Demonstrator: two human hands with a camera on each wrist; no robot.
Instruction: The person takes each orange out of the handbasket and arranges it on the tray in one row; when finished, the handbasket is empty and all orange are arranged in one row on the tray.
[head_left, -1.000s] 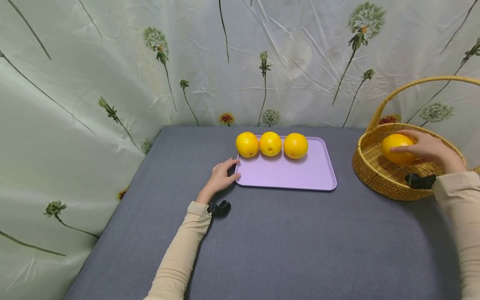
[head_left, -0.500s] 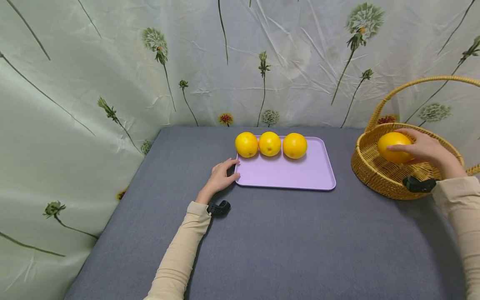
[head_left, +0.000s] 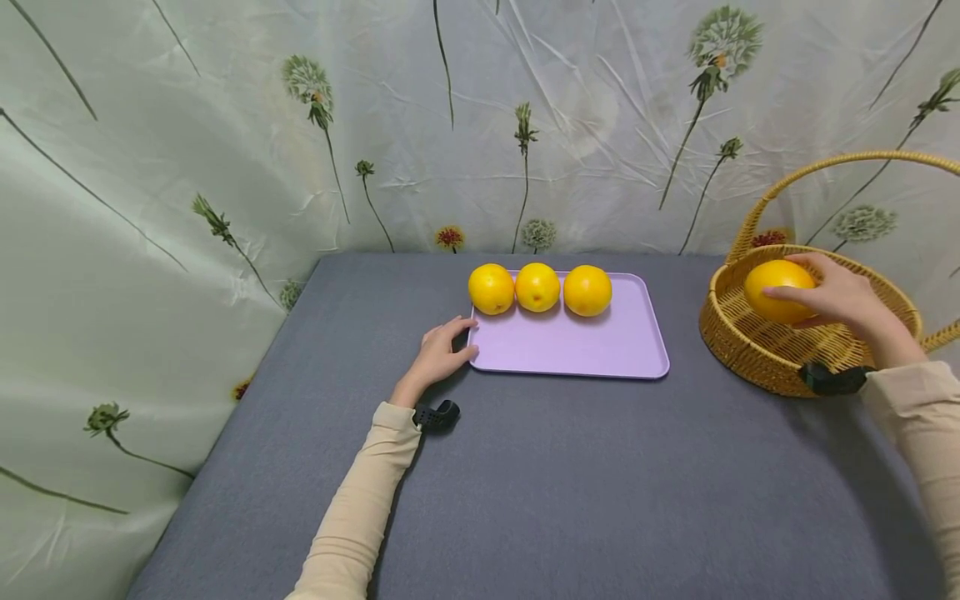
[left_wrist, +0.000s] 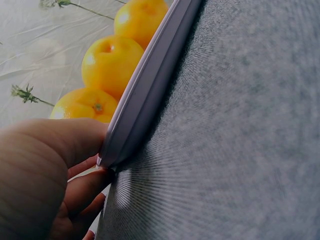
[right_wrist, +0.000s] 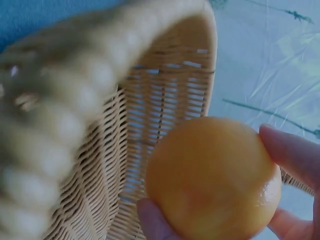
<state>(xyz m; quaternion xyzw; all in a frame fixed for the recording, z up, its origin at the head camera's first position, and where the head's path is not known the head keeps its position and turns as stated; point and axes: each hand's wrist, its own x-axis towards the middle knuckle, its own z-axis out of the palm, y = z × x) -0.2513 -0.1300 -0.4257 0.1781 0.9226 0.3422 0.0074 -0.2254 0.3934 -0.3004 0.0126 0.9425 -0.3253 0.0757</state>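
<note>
My right hand (head_left: 836, 292) grips an orange (head_left: 778, 292) over the wicker basket (head_left: 738, 362) at the right. The right wrist view shows the held orange (right_wrist: 215, 180) between thumb and fingers, beside the basket's woven wall (right_wrist: 170, 95). My left hand (head_left: 438, 354) rests at the left edge of a pale purple tray (head_left: 570, 346), thumb and fingertips spread apart at its rim. Close up in the left wrist view, the thumb (left_wrist: 85, 137) meets the tray's rim (left_wrist: 145, 75). Three oranges stand in a row along the tray's far side: left (head_left: 491, 290), middle (head_left: 537, 287), right (head_left: 587, 291).
The basket's tall arched handle (head_left: 832, 162) rises over my right hand. A dark grey cloth (head_left: 600, 483) covers the table. Behind and at the left hangs a pale curtain (head_left: 420, 142) printed with dandelions.
My right hand has shifted a little left and up with the orange, still over the basket. The left hand stays at the tray's edge, and the three tray oranges keep their places.
</note>
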